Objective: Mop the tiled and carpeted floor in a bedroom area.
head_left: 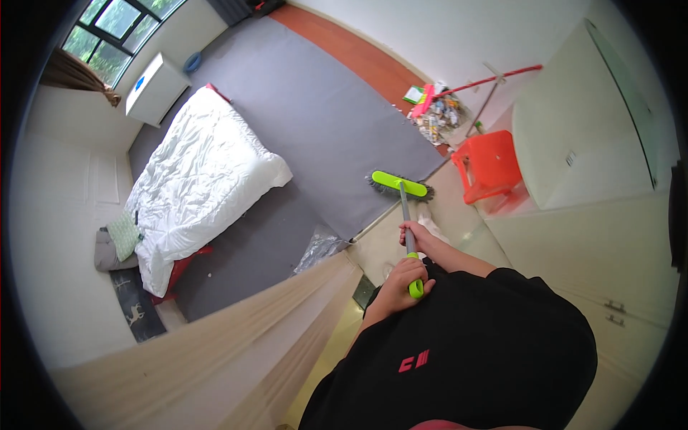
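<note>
Where the grey floor [315, 136] meets pale tile [380, 247]: border, directly ahead of the person [466, 330].
Mop [405, 204]: slants from person to border; I judge floor-wiping in hand.
Mop head [399, 184]: across the border; next stroke likely calls for holding it flat.
Right hand [414, 236]: closed around the grey pole [410, 245].
Left hand [405, 279]: closed around the green grip [416, 289].

Both hands gripping, one ahead of the other, near each other but not touching. Right hand [418, 238] farther out from the torso [473, 337], fingers [405, 225] wrapped; right forearm [462, 258] bare, running forward and inward. Left hand [403, 281] close in front of the torso, back of hand up, fingers curled round, thumb on the right side. Left forearm [374, 314] bare, angled up and inward, partly hidden.
</note>
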Demonstrator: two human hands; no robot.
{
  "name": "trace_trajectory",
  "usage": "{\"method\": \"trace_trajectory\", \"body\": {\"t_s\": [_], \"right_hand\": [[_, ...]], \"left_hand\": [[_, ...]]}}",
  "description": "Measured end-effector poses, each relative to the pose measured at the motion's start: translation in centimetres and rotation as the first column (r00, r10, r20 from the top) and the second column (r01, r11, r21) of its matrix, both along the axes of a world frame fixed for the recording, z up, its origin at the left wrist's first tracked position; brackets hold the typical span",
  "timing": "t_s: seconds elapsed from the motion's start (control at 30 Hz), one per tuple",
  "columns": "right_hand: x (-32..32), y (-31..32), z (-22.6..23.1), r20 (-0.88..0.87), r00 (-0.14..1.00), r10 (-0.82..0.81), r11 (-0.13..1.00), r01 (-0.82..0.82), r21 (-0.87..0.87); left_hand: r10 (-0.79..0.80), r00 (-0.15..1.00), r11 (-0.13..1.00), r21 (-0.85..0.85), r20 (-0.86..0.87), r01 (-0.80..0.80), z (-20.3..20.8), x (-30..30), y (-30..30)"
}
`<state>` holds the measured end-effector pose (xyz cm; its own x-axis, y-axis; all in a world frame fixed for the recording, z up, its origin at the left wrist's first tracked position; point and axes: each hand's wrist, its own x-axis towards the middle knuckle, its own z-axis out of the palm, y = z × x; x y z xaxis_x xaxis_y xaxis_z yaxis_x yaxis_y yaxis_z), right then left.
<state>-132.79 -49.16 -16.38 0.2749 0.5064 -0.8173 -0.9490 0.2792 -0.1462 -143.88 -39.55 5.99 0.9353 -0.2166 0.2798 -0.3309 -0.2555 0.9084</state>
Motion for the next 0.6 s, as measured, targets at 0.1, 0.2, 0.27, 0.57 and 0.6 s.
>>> {"method": "trace_trajectory", "body": {"t_s": [0.1, 0.2, 0.27, 0.57, 0.6], "right_hand": [[4.6, 2.8, 1.0, 0.023, 1.000, -0.016, 0.998, 0.018, -0.061], [10.4, 5.8, 1.9, 0.088, 0.996, 0.008, 1.000, -0.007, -0.010], [15.2, 7.2, 1.8, 0.082, 0.996, 0.029, 1.000, -0.028, -0.010], [38.6, 9.7, 5.3, 0.201, 0.978, -0.053, 0.990, 0.025, 0.139], [40.8, 9.4, 5.6, 0.217, 0.972, -0.090, 0.980, 0.047, 0.195]], "left_hand": [[0.107, 0.994, 0.994, -0.017, 0.026, -0.107, 0.2, 4.2, 2.0], [0.209, 0.977, 0.978, -0.011, 0.053, -0.209, 0.0, 9.5, 3.9], [0.253, 0.966, 0.967, 0.001, 0.048, -0.253, 0.9, 13.5, 4.6], [0.324, 0.945, 0.944, -0.049, -0.043, -0.326, 4.7, 35.5, 5.6], [0.259, 0.966, 0.966, -0.007, -0.004, -0.259, 4.8, 37.5, 5.8]]}}
